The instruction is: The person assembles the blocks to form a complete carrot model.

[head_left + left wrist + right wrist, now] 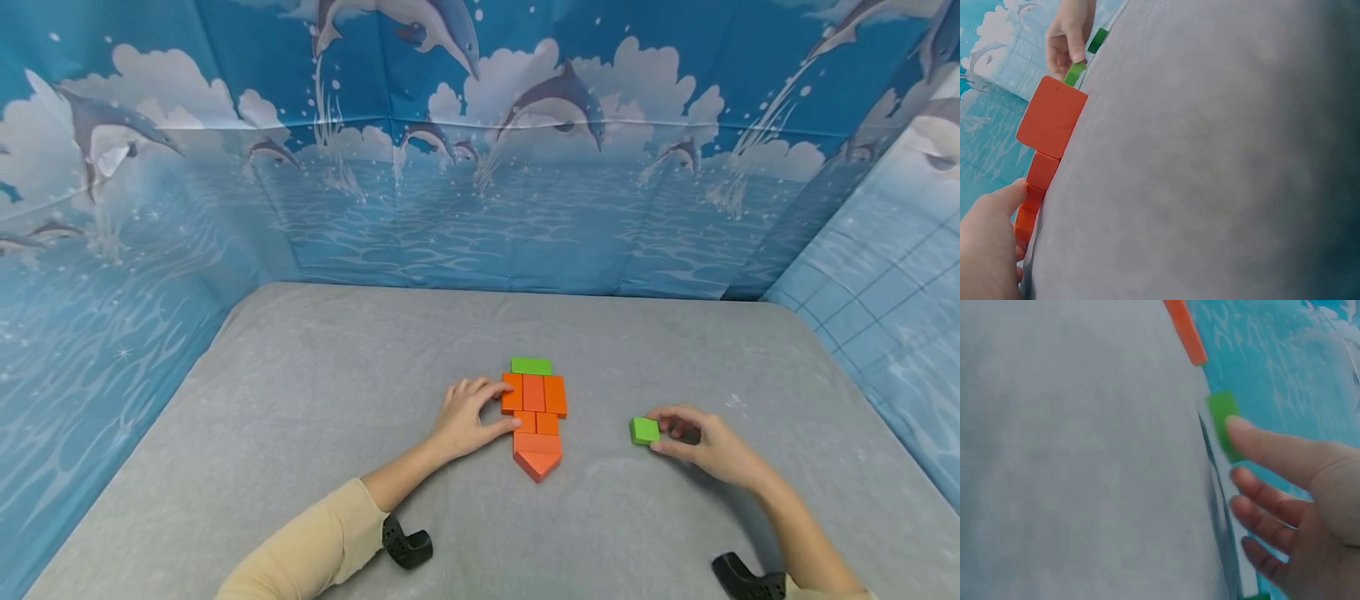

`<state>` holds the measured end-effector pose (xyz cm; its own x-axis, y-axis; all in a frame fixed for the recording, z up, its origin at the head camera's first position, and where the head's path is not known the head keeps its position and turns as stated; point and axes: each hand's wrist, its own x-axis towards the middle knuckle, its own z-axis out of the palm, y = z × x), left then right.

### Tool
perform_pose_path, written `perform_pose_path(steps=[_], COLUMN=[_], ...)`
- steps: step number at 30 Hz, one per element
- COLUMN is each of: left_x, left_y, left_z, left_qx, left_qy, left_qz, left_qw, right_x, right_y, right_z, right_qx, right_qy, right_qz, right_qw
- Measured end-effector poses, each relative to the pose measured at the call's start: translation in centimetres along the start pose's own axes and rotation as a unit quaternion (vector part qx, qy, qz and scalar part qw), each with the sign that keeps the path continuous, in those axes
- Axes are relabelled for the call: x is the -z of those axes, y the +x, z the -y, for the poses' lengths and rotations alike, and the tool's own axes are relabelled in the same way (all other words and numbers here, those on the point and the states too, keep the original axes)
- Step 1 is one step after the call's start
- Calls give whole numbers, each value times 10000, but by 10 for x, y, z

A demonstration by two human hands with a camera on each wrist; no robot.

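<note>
On the grey cloth lies a flat figure of orange blocks [533, 393], with a pointed orange block [537, 465] at its near end. A green block [531, 366] lies against its far end. My left hand [468, 419] rests at the figure's left side, index fingertip and thumb tip touching orange blocks. To the right of the figure, my right hand [705, 442] pinches a small green block [644, 431] between thumb and fingers. In the right wrist view, that green block [1222, 422] is partly covered by the thumb.
The grey cloth [337, 358] spreads under both hands. Behind it hangs a blue curtain [465, 208] printed with dolphins, which continues along the sides. Another dark green block [1097, 40] appears near the right hand in the left wrist view.
</note>
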<state>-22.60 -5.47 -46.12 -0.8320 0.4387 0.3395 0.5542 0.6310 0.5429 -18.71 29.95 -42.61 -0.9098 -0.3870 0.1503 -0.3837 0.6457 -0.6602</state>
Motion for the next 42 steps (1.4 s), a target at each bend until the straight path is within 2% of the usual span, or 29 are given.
perform_pose_path(steps=[5,14,22,31,42], left_x=[0,0,0,0,1], left_y=[0,0,1,1,1], left_z=[0,0,-1,0,0], left_qx=[5,54,13,74,88], left_qy=[-27,-18,-38,-40,-69], left_qz=[-11,49,34,51,101], left_qw=[10000,10000,10000,10000,9999], right_x=[0,-12,-36,-55,-62], right_y=[20,78,114,133,137], right_z=[12,26,24,23,22], right_qx=[73,-743,-868,-809,-800], right_qy=[-11,-81,207,223,123], right_qz=[-180,-434,-542,-659,-695], right_qw=[9998,9963,9945,9943,9943])
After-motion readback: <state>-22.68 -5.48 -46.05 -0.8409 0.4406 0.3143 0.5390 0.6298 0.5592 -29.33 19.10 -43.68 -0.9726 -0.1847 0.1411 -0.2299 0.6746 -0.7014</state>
